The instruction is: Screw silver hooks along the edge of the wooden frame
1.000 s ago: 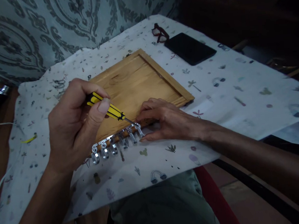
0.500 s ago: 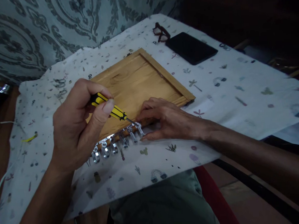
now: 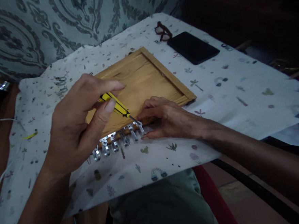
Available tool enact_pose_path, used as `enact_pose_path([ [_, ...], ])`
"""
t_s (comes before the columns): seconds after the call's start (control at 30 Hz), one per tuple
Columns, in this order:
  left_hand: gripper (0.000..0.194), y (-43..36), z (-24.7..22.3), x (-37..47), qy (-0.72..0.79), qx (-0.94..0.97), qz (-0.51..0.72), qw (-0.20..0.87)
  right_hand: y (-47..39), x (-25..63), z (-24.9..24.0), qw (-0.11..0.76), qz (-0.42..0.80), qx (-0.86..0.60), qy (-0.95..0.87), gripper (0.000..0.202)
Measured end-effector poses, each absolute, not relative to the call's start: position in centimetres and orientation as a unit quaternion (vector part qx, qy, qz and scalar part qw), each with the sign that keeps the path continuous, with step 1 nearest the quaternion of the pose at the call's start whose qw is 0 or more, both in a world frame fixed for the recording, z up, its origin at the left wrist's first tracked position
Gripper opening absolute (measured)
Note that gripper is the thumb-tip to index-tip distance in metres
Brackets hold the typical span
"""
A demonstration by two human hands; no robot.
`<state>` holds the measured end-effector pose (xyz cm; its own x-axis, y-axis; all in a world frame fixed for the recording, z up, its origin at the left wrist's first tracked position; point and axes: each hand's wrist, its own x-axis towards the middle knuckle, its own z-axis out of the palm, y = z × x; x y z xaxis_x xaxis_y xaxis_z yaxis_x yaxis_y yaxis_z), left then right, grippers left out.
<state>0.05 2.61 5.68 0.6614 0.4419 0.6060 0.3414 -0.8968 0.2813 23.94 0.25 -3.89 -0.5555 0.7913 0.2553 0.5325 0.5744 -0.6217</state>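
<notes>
My left hand (image 3: 80, 122) holds a yellow and black screwdriver (image 3: 119, 108), with the index finger stretched out above the handle. The thin shaft slants down to the right, its tip at the last metal hook (image 3: 140, 128) of a row. Several shiny metal hooks (image 3: 105, 146) line the near edge of a framed wooden board (image 3: 134, 82). My right hand (image 3: 166, 117) rests at that edge, thumb and fingers closed around the last hook, steadying it against the wood. The screw, if any, is too small to make out.
Beyond the board a black tablet (image 3: 193, 47) lies beside a pair of glasses (image 3: 163, 31) on the patterned tablecloth (image 3: 231, 113). Loose metal hooks (image 3: 60, 84) lie at the far left. A small yellow item (image 3: 30, 135) sits near the left edge.
My left index finger has straightened off the screwdriver handle, and the hand has shifted slightly. The screwdriver tip stays at the last hook; my right hand keeps its place.
</notes>
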Motion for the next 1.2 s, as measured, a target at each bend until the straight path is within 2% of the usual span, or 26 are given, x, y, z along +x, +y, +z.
enact_pose_path([
  [0.23, 0.019, 2.0, 5.1, 0.6, 0.27, 0.878, 0.394, 0.032, 0.2, 23.8, -3.5, 0.255, 0.255, -0.398, -0.844, 0.036],
  [0.37, 0.029, 1.5, 4.9, 0.9, 0.248, 0.879, 0.407, 0.02, 0.1, 23.7, -3.4, 0.256, 0.25, -0.4, -0.844, 0.036],
  [0.47, 0.041, 1.1, 5.0, 1.0, 0.257, 0.868, 0.418, 0.072, 0.1, 23.7, -3.5, 0.258, 0.253, -0.399, -0.843, 0.038],
  [0.6, 0.041, 0.7, 5.2, 0.9, 0.283, 0.852, 0.421, 0.132, 0.2, 23.8, -3.7, 0.261, 0.257, -0.398, -0.841, 0.037],
  [0.93, 0.031, 1.1, 5.1, 1.0, 0.233, 0.892, 0.386, -0.008, 0.2, 23.8, -3.9, 0.27, 0.26, -0.391, -0.84, 0.027],
  [1.2, 0.029, 1.1, 5.3, 0.7, 0.219, 0.899, 0.378, 0.004, 0.3, 23.8, -3.9, 0.262, 0.257, -0.386, -0.846, 0.032],
])
